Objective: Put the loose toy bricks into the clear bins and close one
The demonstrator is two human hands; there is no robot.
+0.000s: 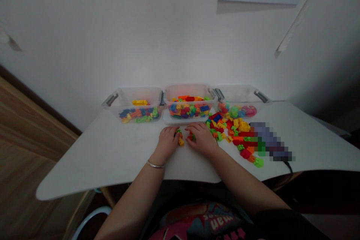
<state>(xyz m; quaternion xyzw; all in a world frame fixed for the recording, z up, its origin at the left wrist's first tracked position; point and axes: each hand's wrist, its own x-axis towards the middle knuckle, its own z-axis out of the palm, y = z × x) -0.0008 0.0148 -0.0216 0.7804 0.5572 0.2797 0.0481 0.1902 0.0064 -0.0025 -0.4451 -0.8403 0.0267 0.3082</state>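
Observation:
My left hand [168, 137], with a silver bangle on its wrist, is closed around several joined toy building blocks [180, 141]; yellow and green parts stick out past the fingertips. Just to its right, my right hand [201, 137] curls its fingers around a small toy block [191, 136] with red and green on it, mostly hidden. The two hands are a short gap apart, low over the white table [112, 153]. A loose pile of coloured toy blocks [232, 129] lies right of my right hand.
Three clear plastic bins stand along the wall: a left bin [135, 93] with blocks, a fuller middle bin [185, 92] on a white lid [184, 120], and a right bin [239, 92] with rounder toys. A pixelated object [270, 142] with a cable lies right of the pile.

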